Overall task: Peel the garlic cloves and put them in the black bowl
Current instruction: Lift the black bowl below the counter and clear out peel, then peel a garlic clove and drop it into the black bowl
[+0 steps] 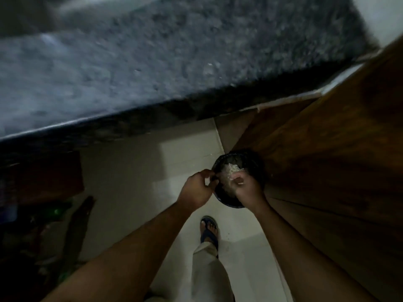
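We see the black bowl (pixel 237 168) held in the air above the pale tiled floor (pixel 135 171), just at the foot of the brown wooden door (pixel 327 149) that rises toward 2 o'clock. The left hand (pixel 197 189) pinches the bowl's rim at its 9 o'clock side, fingers curled onto the edge. The right hand (pixel 247 188) is over the bowl at 5 o'clock, fingers bent into a heap of pale garlic bits (pixel 229 171); we cannot tell whether it grips any. A speckled dark stone counter (pixel 152 62) fills the view from 9 to 1 o'clock. At 6 o'clock a foot in a blue sandal (pixel 209 231) stands on the tiles
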